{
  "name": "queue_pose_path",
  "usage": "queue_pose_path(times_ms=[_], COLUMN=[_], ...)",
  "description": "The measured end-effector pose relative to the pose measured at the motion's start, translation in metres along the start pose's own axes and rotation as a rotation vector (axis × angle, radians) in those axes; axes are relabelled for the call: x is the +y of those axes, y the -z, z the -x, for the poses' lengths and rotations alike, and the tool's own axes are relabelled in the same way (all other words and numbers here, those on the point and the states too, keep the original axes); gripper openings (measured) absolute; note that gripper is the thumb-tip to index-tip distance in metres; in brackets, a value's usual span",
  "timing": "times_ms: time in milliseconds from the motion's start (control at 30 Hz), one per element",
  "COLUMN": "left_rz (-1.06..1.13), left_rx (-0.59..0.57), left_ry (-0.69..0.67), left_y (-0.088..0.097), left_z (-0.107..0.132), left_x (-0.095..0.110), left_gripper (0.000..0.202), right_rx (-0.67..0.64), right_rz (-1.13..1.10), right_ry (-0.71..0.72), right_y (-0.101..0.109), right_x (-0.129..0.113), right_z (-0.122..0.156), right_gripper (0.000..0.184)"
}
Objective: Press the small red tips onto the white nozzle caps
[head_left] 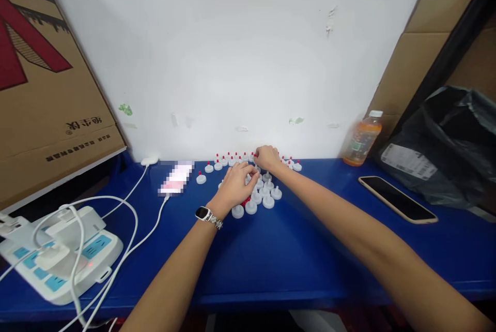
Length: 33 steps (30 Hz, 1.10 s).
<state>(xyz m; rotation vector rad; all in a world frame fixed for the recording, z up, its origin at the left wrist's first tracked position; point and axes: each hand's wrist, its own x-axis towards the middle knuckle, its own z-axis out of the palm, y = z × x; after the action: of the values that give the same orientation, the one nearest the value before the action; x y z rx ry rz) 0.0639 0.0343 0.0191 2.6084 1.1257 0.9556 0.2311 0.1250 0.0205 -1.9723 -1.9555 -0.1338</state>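
- Many red-tipped caps point(209, 167) stand in a loose band on the tabletop point(271, 265), close to the wall point(232, 37).
- Bare white caps point(268, 201) cluster farther from the wall, with red pieces point(247, 200) among them.
- The right hand point(268, 157), nearer the wall, bends its fingers down at the band; whether its grip has hold of a cap, I cannot tell.
- The left hand point(235, 184), farther from the wall, curls thumb and finger together above the cluster; anything grasped there is hidden.
- The step in hand seems to be setting or adjusting a cap by the wall; the next move calls for light fingertips among close neighbours.
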Motion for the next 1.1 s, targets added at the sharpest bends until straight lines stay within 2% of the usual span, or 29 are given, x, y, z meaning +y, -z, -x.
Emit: queue_pose_path(times_ms=[100, 200, 367, 467, 567, 667, 767, 867, 933, 1067, 1100], left_rz=[0.007, 0.035, 0.072, -0.029, -0.127, -0.111, -0.026, 0.109, 0.201, 0.355, 0.355], left_rx=[0.033, 0.071, 0.069, 0.026, 0.013, -0.009, 0.044, 0.140, 0.210, 0.413, 0.384], left_ry=[-0.012, -0.009, 0.020, 0.000, -0.037, -0.094, -0.077, 0.000, 0.071, 0.251, 0.257], left_y=[0.003, 0.007, 0.013, 0.017, 0.020, 0.020, 0.015, 0.007, 0.006, 0.017, 0.022], left_z=[-0.001, -0.001, 0.010, 0.020, 0.026, 0.028, 0.026, 0.022, 0.020, 0.021, 0.023], left_x=[-0.003, -0.001, 0.011, 0.017, 0.016, 0.012, 0.011, 0.015, 0.017, 0.008, 0.004], left_gripper=[0.021, 0.018, 0.021, 0.022, 0.024, 0.027, 0.029, 0.031, 0.033, 0.044, 0.046], right_rx=[0.121, 0.212, 0.119, 0.099, 0.108, 0.135, 0.229, 0.361, 0.405, 0.452, 0.453], right_rz=[-0.041, -0.256, -0.715, -0.851, -0.931, -0.937, -0.845, -0.734, -0.681, -0.604, -0.604], right_ry=[0.031, 0.125, 0.261, 0.273, 0.279, 0.299, 0.350, 0.417, 0.437, 0.323, 0.285], right_y=[0.010, 0.025, 0.034, 0.030, 0.030, 0.034, 0.040, 0.043, 0.042, 0.038, 0.037], right_x=[0.000, 0.001, -0.007, -0.012, -0.014, -0.017, -0.022, -0.029, -0.030, -0.011, -0.004], right_z=[0.016, 0.044, 0.100, 0.123, 0.133, 0.136, 0.138, 0.139, 0.137, 0.128, 0.125], right_gripper=[0.025, 0.023, 0.017, 0.016, 0.017, 0.015, 0.013, 0.015, 0.017, 0.015, 0.014])
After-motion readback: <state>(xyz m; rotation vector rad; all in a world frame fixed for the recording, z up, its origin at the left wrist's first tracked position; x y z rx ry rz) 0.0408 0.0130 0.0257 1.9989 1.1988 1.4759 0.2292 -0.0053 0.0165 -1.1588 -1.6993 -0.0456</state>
